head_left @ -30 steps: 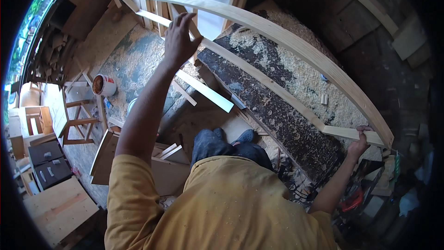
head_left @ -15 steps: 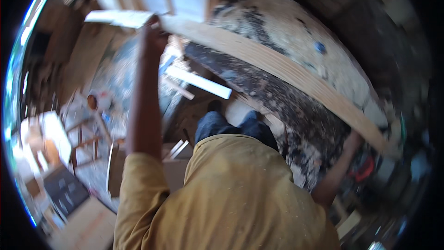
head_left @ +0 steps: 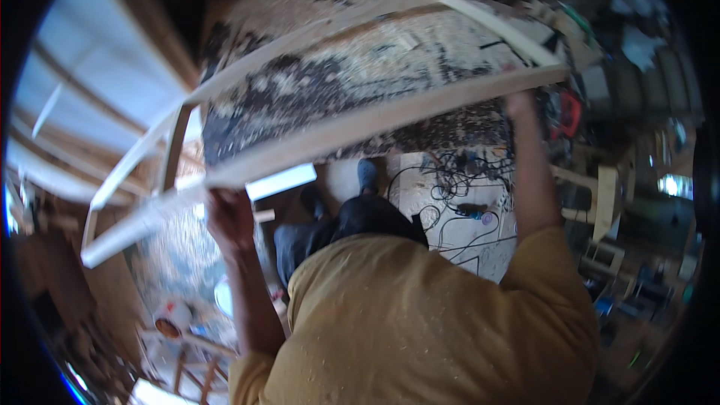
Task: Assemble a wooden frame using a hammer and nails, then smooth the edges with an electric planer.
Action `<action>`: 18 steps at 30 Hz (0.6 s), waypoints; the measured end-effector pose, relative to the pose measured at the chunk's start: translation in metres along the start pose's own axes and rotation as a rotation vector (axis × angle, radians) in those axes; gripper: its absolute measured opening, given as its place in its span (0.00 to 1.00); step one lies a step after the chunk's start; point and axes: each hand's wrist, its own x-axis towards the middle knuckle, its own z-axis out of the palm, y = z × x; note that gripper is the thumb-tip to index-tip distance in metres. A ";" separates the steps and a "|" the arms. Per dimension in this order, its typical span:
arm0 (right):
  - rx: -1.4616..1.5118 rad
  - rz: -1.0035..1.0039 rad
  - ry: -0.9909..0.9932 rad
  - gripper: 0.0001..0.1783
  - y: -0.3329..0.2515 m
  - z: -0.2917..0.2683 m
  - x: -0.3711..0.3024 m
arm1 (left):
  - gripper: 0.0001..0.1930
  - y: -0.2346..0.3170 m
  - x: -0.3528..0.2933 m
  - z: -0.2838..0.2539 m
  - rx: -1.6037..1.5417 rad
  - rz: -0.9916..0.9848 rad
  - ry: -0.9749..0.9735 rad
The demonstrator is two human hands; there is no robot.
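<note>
Frame (head_left: pixel 375 126) is pale tan, shirt (head_left: pixel 435 315) light-flecked mustard, bench (head_left: pixel 300 101) dark brown mottled beige, bucket (head_left: pixel 178 313) white with red.

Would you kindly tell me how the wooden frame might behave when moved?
The wooden frame is likely stiff, since crosspieces join its long rails. Its open middle suggests it's light for its size, though its length may make it swing.

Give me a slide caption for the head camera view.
Left hand and right hand hold a wooden frame over a dark worktop strewn with shavings.
</note>
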 end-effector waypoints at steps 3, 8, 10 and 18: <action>0.249 0.364 0.009 0.06 0.016 0.015 -0.135 | 0.17 -0.057 -0.048 0.019 -0.150 -0.196 0.397; 0.264 0.799 0.141 0.08 0.143 -0.002 -0.348 | 0.18 -0.109 -0.069 -0.070 -0.113 -0.570 0.734; 0.171 0.887 0.021 0.09 0.145 -0.003 -0.418 | 0.22 -0.115 -0.061 -0.089 -0.013 -0.650 0.698; -0.023 0.959 -0.343 0.11 0.259 0.001 -0.582 | 0.27 -0.156 0.037 -0.082 0.272 -1.143 0.597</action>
